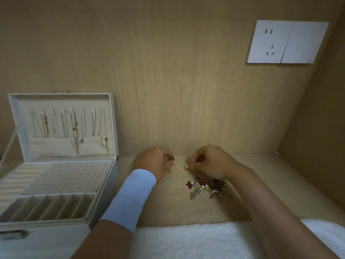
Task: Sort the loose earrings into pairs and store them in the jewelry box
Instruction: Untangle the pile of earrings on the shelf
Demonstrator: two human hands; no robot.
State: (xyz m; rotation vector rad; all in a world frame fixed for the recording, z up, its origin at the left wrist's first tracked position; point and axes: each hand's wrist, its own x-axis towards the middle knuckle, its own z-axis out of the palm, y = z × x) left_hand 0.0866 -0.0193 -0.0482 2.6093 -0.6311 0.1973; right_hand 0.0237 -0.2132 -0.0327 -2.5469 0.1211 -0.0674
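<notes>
My left hand pinches a red earring with curled fingers, over the far part of the counter. To its right, my right hand pinches a small pale earring. The two hands do not touch. The pile of loose earrings lies on the counter, just nearer than my right hand. The box stands open at the left, with necklaces hanging in its upright lid. A white towel lies at the near edge.
</notes>
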